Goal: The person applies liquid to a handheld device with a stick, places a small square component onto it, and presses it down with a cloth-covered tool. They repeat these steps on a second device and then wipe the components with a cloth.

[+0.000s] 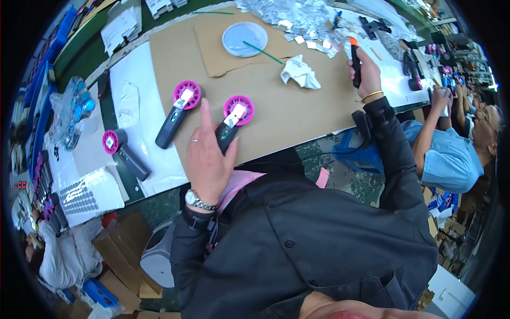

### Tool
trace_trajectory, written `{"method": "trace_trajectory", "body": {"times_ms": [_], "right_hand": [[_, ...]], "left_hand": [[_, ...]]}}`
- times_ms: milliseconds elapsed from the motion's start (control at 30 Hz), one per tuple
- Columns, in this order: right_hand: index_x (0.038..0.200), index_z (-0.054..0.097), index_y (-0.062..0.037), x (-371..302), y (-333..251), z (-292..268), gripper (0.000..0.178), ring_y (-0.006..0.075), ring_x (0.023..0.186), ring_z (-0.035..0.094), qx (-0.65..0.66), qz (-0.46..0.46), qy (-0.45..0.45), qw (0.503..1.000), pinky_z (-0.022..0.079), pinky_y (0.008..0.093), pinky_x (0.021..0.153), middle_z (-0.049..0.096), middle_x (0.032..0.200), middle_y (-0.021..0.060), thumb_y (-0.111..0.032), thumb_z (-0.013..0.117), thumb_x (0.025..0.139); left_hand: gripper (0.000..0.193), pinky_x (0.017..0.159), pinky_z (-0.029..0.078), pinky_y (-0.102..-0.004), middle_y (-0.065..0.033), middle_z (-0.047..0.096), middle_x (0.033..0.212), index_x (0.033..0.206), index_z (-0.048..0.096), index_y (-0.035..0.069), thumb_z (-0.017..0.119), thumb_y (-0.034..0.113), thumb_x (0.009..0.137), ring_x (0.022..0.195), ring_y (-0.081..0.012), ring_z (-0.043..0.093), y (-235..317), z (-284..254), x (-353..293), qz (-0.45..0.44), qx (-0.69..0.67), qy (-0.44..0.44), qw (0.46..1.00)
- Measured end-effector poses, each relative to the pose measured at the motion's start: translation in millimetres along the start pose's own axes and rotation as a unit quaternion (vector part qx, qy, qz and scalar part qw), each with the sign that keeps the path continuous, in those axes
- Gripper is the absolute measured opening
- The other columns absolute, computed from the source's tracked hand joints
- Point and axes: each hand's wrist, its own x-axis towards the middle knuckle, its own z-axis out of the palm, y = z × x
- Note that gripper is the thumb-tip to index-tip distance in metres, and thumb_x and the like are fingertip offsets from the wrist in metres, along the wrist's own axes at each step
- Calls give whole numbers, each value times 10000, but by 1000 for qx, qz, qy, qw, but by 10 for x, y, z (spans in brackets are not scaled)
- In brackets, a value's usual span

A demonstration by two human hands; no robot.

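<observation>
My left hand (208, 159) is around the lower handle of a dark handheld fan (226, 139) with a magenta head, its thumb on one side and its index finger stretched out along the other. A bright, shiny patch sits on this fan's head. Just left lies a second handheld fan (169, 127) with a similar bright patch. Farther left is a third handheld fan (133, 162), its head pink and dark. At the right of the table, my right hand (367, 74) is closed around a black tool with an orange end (356, 66), held upright; its exact kind is unclear.
A round clear dish (239, 40) and green strips (263, 52) lie on brown cardboard (297, 117). Crumpled white paper (301, 73) is nearby. Silvery pieces (297, 16) pile up at the back. A sheet of grey dots (79, 192) lies left; a co-worker in blue (446, 154) sits right.
</observation>
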Motion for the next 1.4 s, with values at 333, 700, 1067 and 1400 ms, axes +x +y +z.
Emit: {"method": "trace_trajectory", "body": {"times_ms": [333,700,1067,1400], "right_hand": [[1385,758,-49,64,344,-22,380,151,891,730,-351,-345,36,870,583,290,772,796,1074,81,-295,700,1102],[1293,801,-63,-489,243,126,312,184,1000,708,-527,-534,104,653,557,315,864,763,1172,98,-135,820,990],[1041,701,-66,-1840,264,1367,324,301,939,654,-283,-557,-315,714,527,407,819,670,1068,98,-83,926,808],[1065,711,-69,-1737,269,1557,343,285,952,641,-304,-613,-295,666,500,418,808,656,1053,77,-110,910,789]], "left_hand": [[1316,831,563,-433,-160,682,1078,1773,71,22,964,94,810,917,-301,676,281,-3,46,-155,-103,-34,982],[1388,732,586,-331,-143,651,1157,1766,29,1,1004,110,784,846,-189,677,288,10,78,-187,-201,-53,960],[941,693,531,-228,-143,634,1340,1736,270,21,749,-84,933,850,-99,606,10,-97,55,-98,-224,33,969],[863,605,455,-211,-97,695,1419,1673,420,19,733,-121,882,729,-63,542,-7,-83,197,-46,-207,16,977]]}}
